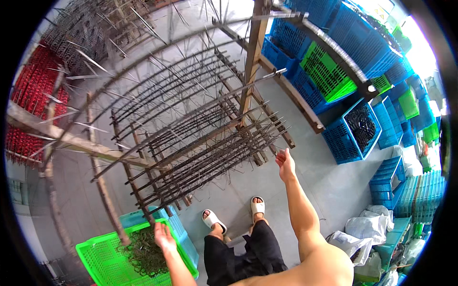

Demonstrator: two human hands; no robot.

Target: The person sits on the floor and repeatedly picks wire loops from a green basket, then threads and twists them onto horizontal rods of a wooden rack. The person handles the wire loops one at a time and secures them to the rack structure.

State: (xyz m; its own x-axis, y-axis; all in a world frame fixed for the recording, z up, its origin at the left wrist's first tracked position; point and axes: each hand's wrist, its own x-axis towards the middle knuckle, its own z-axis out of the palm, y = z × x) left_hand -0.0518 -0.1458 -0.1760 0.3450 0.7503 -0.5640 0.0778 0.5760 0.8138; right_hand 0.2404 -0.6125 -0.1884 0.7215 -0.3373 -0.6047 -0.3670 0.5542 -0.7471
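Note:
My left hand (164, 237) is over the right side of a bright green plastic basket (100, 255), palm up, fingers stretched out, with nothing visible in it. A tangled heap of dark bent wire pieces (147, 252) lies in the basket. My right hand (286, 165) reaches forward with fingers extended and nothing visible in it. It is just below the right-hand ends of a rack's lower bars (257, 159). Stacked dark rods (191, 169) with thin wire hooks sticking out lie across the metal rack (245, 95) in front of me.
A light blue crate (183, 238) sits beside the green basket. To the right stand a blue crate of dark parts (360, 126), stacked blue crates (329, 28) and white bags (367, 226). Red hanging pieces (36, 90) are at far left. The rack's rod ends jut outward.

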